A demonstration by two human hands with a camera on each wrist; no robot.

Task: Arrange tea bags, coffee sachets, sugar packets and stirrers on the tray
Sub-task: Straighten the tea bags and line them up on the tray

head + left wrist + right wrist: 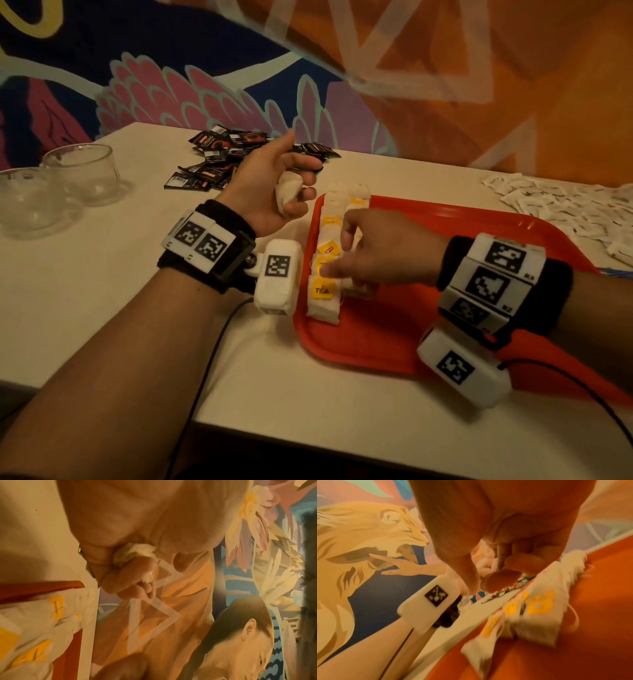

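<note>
A red tray lies on the white table. A row of white tea bags with yellow tags runs along its left edge, and a second short row starts beside it. My left hand hovers just left of the tray's far corner and grips a bunch of white tea bags, seen crumpled in the fist in the left wrist view. My right hand reaches over the row, its loosely bent fingertips touching the tea bags, with nothing pinched between them.
A heap of black coffee sachets lies at the table's back. White sugar packets are spread to the tray's right. Two glass bowls stand at the far left. Cables hang off the near table edge.
</note>
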